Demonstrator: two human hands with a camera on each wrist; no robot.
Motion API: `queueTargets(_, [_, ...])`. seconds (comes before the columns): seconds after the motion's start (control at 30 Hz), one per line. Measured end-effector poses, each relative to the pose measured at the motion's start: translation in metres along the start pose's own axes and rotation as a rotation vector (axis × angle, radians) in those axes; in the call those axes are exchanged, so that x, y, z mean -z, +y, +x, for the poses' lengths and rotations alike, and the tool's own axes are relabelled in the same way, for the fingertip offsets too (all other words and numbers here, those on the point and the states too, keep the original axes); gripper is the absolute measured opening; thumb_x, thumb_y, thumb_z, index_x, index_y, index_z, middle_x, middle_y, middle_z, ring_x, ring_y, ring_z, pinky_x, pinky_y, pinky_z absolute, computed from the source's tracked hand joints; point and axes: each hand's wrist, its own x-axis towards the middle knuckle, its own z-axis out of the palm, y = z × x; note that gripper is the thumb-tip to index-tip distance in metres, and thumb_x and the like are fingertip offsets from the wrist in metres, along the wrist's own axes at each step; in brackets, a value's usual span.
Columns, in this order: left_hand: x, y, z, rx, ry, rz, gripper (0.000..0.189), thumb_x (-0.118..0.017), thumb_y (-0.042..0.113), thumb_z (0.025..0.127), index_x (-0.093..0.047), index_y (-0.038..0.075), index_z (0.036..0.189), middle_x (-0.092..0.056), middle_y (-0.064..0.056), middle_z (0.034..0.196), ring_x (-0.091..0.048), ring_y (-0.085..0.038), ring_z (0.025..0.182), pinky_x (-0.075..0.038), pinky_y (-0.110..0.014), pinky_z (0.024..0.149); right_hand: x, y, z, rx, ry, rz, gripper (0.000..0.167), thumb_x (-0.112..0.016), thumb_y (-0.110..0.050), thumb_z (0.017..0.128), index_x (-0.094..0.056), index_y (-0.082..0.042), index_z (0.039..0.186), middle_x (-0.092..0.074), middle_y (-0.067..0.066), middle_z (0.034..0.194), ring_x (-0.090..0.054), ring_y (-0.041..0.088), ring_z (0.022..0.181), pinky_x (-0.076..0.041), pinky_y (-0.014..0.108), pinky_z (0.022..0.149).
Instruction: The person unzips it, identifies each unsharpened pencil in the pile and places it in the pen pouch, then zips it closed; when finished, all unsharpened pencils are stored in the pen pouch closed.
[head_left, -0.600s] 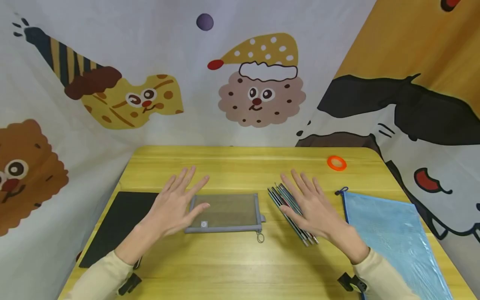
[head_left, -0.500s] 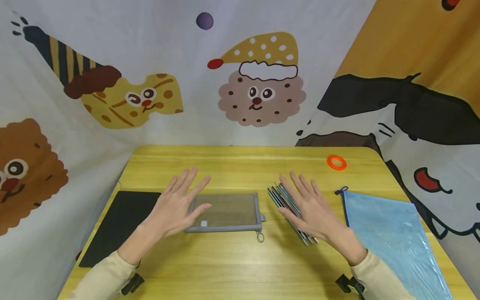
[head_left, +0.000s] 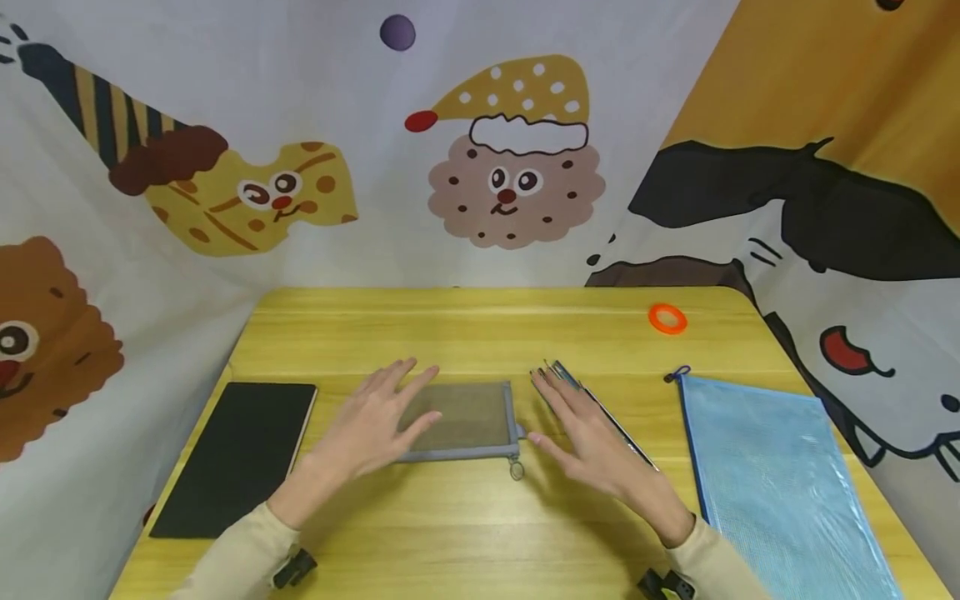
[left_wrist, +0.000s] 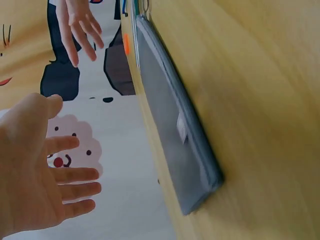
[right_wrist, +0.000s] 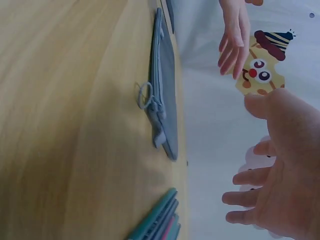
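Observation:
My left hand [head_left: 366, 429] hovers with fingers spread over the left end of a grey mesh zipper pouch [head_left: 465, 417] that lies flat on the table. A ring pull [head_left: 517, 471] hangs from the pouch's zipper at its right end. Over a bundle of pencils [head_left: 564, 375], my right hand [head_left: 592, 437] is held with its fingers extended, hiding most of them. In the right wrist view the pencils [right_wrist: 159, 220] lie on the table below that hand, apart from it. Neither hand holds anything.
A black notebook [head_left: 236, 458] lies at the left of the wooden table [head_left: 450, 533]. To the right is a blue zipper bag [head_left: 780, 467]. An orange ring [head_left: 667, 318] sits near the back right edge, with a printed curtain [head_left: 390, 192] behind.
Both hands have moved inward and lower: the left one to the right, the right one to the left over the pencils. The head view has shifted slightly.

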Motion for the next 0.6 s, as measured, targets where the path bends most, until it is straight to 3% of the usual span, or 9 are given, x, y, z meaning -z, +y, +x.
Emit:
queueTargets(0.13, [-0.01,0.007,0.002,-0.001,-0.006,-0.031,0.063,-0.05,0.055,0.102,-0.043,0.019,0.154,-0.054,-0.021,0.145,-0.058,-0.042,0.128,-0.05,-0.058,0.108,-0.007,-0.001,0.0,0.002,-0.01,0.027,0.078,-0.063,-0.036,0.1,-0.02,-0.017,0.163,-0.027,0.02,0.165,-0.037,0.044,0.146,-0.035,0.066,0.117])
queueTargets(0.33, [-0.024,0.022,0.004,-0.02,-0.011,-0.137,0.056,-0.059,0.042,0.102,-0.054,0.006,0.144,-0.061,-0.02,0.133,-0.064,-0.035,0.117,-0.059,-0.048,0.099,-0.018,-0.001,0.001,0.024,-0.031,0.068,0.069,-0.066,-0.025,0.099,-0.032,-0.011,0.158,-0.037,0.019,0.16,-0.044,0.043,0.142,-0.04,0.06,0.116])
queueTargets(0.47, [-0.035,0.033,0.003,-0.025,-0.011,-0.206,0.048,-0.064,0.034,0.1,-0.059,0.002,0.135,-0.063,-0.018,0.125,-0.066,-0.032,0.111,-0.06,-0.045,0.098,-0.026,0.003,0.004,0.08,-0.013,0.087,0.063,-0.071,-0.013,0.095,-0.044,-0.005,0.151,-0.049,0.023,0.151,-0.053,0.04,0.134,-0.049,0.053,0.11])
queueTargets(0.6, [-0.046,0.043,0.002,-0.032,-0.011,-0.263,0.034,-0.067,0.028,0.098,-0.067,0.003,0.121,-0.066,-0.009,0.11,-0.066,-0.02,0.095,-0.063,-0.032,0.082,-0.032,0.009,0.008,0.145,0.003,0.135,0.057,-0.073,0.0,0.089,-0.053,0.002,0.142,-0.059,0.024,0.14,-0.063,0.036,0.124,-0.056,0.042,0.102])
